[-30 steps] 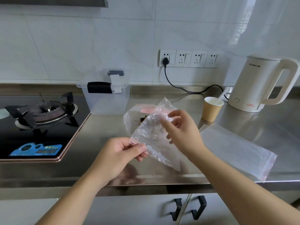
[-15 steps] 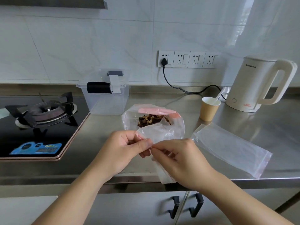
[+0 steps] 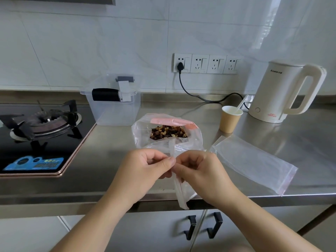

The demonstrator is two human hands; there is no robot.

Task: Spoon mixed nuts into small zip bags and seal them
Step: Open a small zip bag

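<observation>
A: Steel table (image 3: pixel 116 160) in shot, big bag of nuts (image 3: pixel 168 132) standing open mid-table, and a small empty zip bag (image 3: pixel 181 193) held in front of it, hanging over the table edge.

B: Both hands meet at its mouth. Left hand (image 3: pixel 145 168) and right hand (image 3: pixel 201 170) each have thumb and fingers pinching the top strip.

A: I'd say rub the two lips apart, then open wide before spooning.

B: Wrists low, knuckles facing, spoon waiting in the paper cup (image 3: pixel 230 120).
</observation>
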